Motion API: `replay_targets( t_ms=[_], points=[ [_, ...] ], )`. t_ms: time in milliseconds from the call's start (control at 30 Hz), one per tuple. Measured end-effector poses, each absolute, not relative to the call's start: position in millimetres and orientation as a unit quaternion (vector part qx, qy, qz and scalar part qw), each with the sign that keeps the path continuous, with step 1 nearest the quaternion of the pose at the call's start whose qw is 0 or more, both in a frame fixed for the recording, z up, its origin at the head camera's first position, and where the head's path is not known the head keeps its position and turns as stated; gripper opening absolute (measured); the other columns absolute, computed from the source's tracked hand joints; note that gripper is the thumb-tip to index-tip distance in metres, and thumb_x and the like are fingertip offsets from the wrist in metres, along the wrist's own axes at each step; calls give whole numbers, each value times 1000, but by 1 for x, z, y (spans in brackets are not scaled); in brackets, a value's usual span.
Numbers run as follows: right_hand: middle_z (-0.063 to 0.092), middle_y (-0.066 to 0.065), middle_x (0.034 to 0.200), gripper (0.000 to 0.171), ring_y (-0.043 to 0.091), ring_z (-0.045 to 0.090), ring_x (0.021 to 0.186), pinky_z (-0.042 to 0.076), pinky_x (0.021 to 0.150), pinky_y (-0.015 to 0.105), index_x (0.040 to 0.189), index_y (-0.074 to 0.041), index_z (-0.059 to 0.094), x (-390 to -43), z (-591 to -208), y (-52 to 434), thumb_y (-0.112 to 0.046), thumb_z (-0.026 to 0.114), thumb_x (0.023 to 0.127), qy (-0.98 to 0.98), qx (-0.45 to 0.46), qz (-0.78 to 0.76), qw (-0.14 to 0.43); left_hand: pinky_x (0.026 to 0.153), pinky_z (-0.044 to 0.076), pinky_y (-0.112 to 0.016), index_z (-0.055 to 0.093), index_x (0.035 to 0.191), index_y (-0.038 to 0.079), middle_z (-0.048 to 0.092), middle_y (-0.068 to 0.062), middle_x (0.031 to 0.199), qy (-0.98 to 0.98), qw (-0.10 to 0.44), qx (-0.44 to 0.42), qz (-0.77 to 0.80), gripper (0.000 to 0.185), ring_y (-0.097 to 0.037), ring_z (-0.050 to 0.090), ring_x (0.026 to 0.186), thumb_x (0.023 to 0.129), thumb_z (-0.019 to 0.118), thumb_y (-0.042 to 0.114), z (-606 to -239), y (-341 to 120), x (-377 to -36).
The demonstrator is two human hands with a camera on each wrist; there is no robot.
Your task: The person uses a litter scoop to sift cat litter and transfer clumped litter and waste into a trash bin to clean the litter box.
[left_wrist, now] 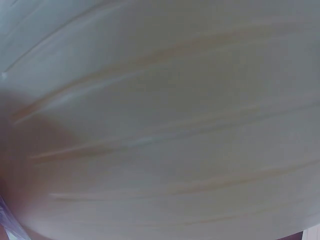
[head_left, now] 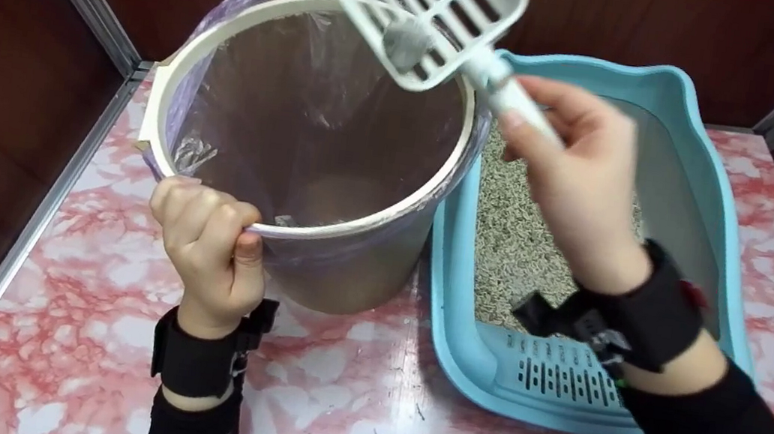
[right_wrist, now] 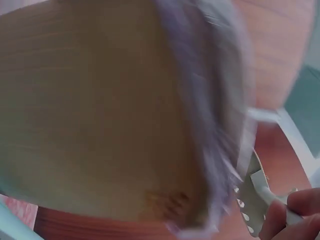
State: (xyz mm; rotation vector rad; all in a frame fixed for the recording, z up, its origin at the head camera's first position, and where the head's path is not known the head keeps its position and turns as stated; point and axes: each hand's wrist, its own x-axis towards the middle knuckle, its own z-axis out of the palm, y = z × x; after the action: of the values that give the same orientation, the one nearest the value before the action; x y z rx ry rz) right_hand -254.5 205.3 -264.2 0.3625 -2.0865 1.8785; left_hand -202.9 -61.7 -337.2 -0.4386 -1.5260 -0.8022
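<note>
My left hand grips the near left rim of a pale trash bin, its fingers curled over the edge. A clear purple-tinted bag lines the bin and folds over the rim. By its handle, my right hand holds a pale slotted litter scoop, raised over the bin's far right rim. A grey lump, blurred, lies on the scoop's slots. In the left wrist view the bin's ribbed wall fills nearly everything. The right wrist view catches fingers on the scoop handle.
Right of the bin stands a blue litter box holding pellet litter, with a slotted step at its near end. Dark wooden panels enclose the back and sides. Beneath lies a red-and-white marbled floor.
</note>
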Motion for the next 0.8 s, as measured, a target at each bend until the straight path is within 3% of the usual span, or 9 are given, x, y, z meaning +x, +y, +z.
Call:
replay_targets(
  t_ms=[167,300,367,533,667,800],
  points=[
    [76,13,94,26,16,64,69,48,64,26,114,0,71,-248,-274,186,-11,70,91,-833,182,457,252,80,29,-41,44,60,4,34,-10,56,-665,627,-204,-352,62,-29,30,63,103,44,48,-339,-57,-206],
    [76,16,99,29,26,69,77,50,67,40,115,-2,70,-245,-280,186,-20,69,94,-846,223,328,355,80,28,-40,45,60,4,34,-10,56,-663,624,-214,-353,61,-29,30,63,103,44,47,-340,-53,-209],
    [75,14,92,28,27,67,73,48,63,42,116,-5,71,-244,-282,189,-23,68,95,-843,230,295,386,80,28,-40,45,60,4,35,-10,56,-664,623,-218,-351,61,-28,30,64,103,43,47,-340,-51,-211],
    [67,11,78,24,26,55,59,35,51,39,115,-16,75,-245,-281,196,-24,70,93,-839,241,236,427,79,28,-41,45,60,5,35,-9,56,-663,624,-224,-348,60,-28,31,64,104,43,46,-339,-47,-216],
    [67,11,79,15,28,55,60,37,51,39,104,-21,80,-247,-277,200,-23,67,96,-835,265,179,448,80,29,-41,46,60,5,36,-9,56,-664,623,-224,-347,60,-28,32,64,104,42,47,-340,-46,-217],
    [63,8,74,18,28,54,57,37,48,39,96,-24,81,-244,-274,206,-23,63,98,-843,284,131,437,81,30,-42,47,60,5,37,-9,56,-667,619,-224,-349,61,-29,33,65,103,42,47,-340,-45,-219]
  ],
)
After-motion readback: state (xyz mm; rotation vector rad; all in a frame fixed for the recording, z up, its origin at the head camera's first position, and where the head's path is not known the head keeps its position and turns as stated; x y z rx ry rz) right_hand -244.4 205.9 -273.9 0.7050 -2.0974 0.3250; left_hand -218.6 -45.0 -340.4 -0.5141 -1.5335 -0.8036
